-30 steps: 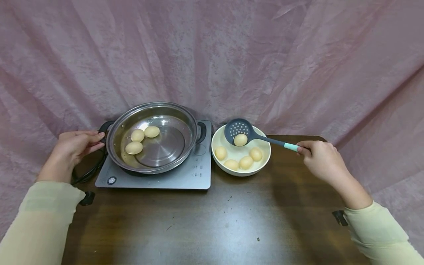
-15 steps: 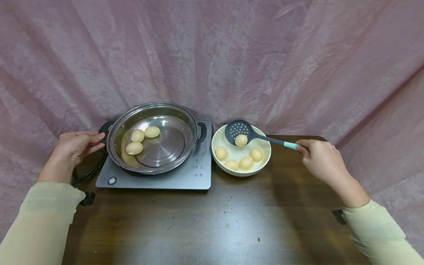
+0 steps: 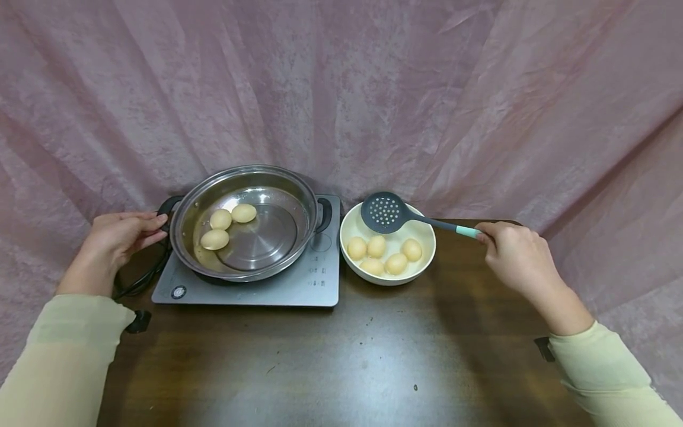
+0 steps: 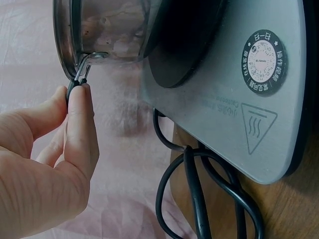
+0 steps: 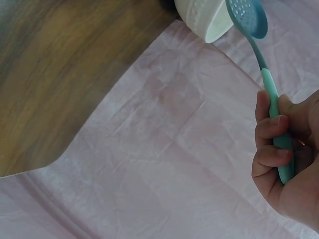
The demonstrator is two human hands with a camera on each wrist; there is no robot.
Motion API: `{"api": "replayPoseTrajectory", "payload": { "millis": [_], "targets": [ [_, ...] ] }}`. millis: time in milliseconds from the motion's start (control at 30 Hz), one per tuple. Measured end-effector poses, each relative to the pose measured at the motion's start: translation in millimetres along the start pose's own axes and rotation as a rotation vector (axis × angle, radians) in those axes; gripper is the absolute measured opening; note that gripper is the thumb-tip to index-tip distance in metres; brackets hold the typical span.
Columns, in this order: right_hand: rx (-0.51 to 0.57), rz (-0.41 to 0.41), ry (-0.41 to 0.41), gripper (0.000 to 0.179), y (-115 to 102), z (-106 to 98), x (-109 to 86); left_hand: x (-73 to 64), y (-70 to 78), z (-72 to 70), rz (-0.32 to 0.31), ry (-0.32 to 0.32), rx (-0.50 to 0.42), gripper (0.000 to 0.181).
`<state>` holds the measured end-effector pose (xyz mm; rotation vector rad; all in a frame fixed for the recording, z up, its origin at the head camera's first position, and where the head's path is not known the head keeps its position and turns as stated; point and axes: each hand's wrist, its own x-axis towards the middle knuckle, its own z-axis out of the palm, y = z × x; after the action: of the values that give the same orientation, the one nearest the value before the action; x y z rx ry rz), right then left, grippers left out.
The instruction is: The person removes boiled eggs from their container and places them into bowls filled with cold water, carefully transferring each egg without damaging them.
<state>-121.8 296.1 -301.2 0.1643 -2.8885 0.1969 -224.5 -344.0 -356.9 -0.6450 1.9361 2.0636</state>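
My right hand [image 3: 520,258] grips the mint handle of a grey slotted skimmer [image 3: 384,212], fingers curled round it in the right wrist view. The skimmer's round head, with no egg on it, is over the back of a cream bowl [image 3: 349,228]. Several pale eggs [image 3: 396,263] lie together in the bowl. With thumb and fingers, my left hand [image 3: 120,240] pinches the black side handle [image 3: 168,209] of a wide steel pot [image 3: 265,237]. Inside the pot, 3 eggs [image 3: 215,239] sit in shallow clear liquid on its left side.
Under the pot is a silver induction cooktop [image 3: 245,295], with black cables [image 4: 192,194] looped at its left. Brown wooden table [image 3: 341,367] extends in front. A pink curtain [image 3: 341,95] hangs right behind the pot and bowl.
The egg that was on the skimmer has dropped into the bowl among the others. The skimmer head stays over the bowl's back edge, and my left hand keeps its place on the pot handle.
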Motion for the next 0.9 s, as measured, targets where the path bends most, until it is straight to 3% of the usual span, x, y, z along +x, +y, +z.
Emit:
{"api": "replayPoseTrajectory", "payload": {
  "millis": [900],
  "targets": [
    [0.070, 0.012, -0.020, 0.011, -8.2, -7.3, 3.2, 0.1, 0.6, -0.8, -0.012, -0.011, -0.001, 0.014]
  ]
}}
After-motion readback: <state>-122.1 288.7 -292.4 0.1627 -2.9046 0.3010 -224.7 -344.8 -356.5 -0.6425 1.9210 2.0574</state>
